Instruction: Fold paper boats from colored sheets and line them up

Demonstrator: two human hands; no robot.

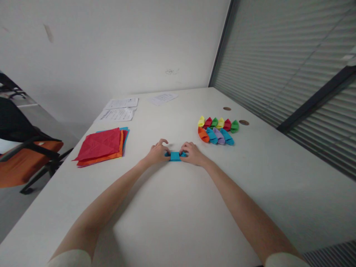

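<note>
A small folded blue paper (175, 156) lies on the white table in front of me, its middle band showing between my hands. My left hand (158, 152) grips its left end, thumb against the paper and index finger curled up above. At the opposite end, my right hand (191, 153) pinches the paper with bent fingers. The parts of the paper beneath my fingertips are hidden. Beyond my right hand sit two rows of folded paper pieces (213, 135) in yellow, red, green, orange, blue and purple.
A stack of coloured sheets (101, 142), red on top, rests on the table (167, 207) at the left. Printed papers (116, 114) lie toward the back wall. Two round holes (244, 122) pierce the tabletop near the blinds (278, 74). An orange chair (30, 159) stands at the left.
</note>
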